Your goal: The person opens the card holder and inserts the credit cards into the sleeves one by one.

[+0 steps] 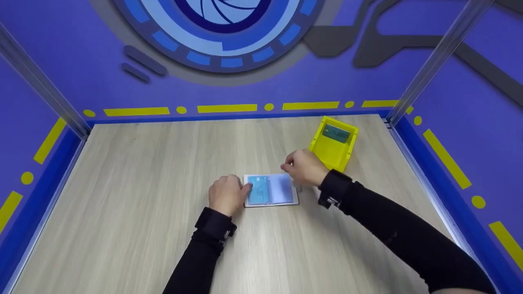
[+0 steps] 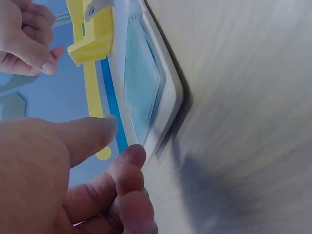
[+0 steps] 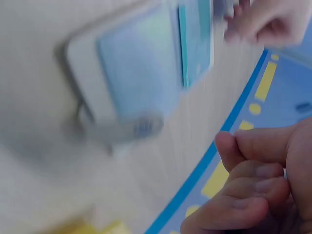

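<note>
A small card holder [image 1: 282, 190] lies spread open on the table, its pages facing up. In its left page a light-blue card [image 1: 258, 192] shows behind clear plastic; the right page is a pale sleeve. My left hand [image 1: 226, 194] is at the holder's left edge, the thumb over that edge in the head view and the index fingertip beside a corner in the left wrist view. Above the far right corner, my right hand [image 1: 305, 166] has curled fingers, thumb and index tips together, nothing visible between them. A blurred strap with a metal snap [image 3: 143, 126] sticks out from the holder's right side.
A yellow bin [image 1: 327, 151] stands on the table behind my right hand, with a dark green card [image 1: 336, 133] leaning at its far end. Blue-purple panels [image 1: 229, 94] wall off the back and both sides of the wood-grain table [image 1: 143, 196].
</note>
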Motion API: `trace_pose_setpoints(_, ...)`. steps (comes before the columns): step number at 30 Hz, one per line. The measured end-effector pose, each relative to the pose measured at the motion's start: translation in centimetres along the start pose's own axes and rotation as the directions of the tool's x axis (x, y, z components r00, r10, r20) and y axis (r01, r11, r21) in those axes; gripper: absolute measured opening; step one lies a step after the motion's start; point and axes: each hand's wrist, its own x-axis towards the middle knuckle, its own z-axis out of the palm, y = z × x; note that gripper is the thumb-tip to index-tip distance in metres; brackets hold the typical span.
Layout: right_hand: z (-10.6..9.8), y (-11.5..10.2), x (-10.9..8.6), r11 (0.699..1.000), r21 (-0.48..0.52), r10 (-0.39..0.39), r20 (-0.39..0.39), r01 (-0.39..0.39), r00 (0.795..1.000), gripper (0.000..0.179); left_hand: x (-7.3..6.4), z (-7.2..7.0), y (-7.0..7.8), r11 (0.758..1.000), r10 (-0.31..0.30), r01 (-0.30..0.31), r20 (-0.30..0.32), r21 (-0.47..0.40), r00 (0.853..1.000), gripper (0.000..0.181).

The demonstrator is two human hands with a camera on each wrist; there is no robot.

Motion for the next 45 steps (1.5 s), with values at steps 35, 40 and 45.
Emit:
trace_pose_setpoints(35,3.0,2.4,1.8,0.948,-0.288,-0.143,-0.017,0.132,0.990,0.017,-0.2,1.6,0.1,0.999,-0.036,0.037,0.073,-0.013,0.997,0.063)
trace_pose_setpoints(40,2.6,3.0,1.9,0.946,-0.245,-0.225,-0.029,0.211,0.974,0.013,-0.1,1.6,0.3,0.999,-0.036,0.037,0.073,-0.013,0.997,0.061)
trace_pose_setpoints(45,2.0,2.9,2.0,0.940,-0.211,-0.283,-0.049,0.267,0.958,0.017,-0.1,1.4,0.3,0.999,-0.036,0.036,0.068,-0.003,0.997,0.060)
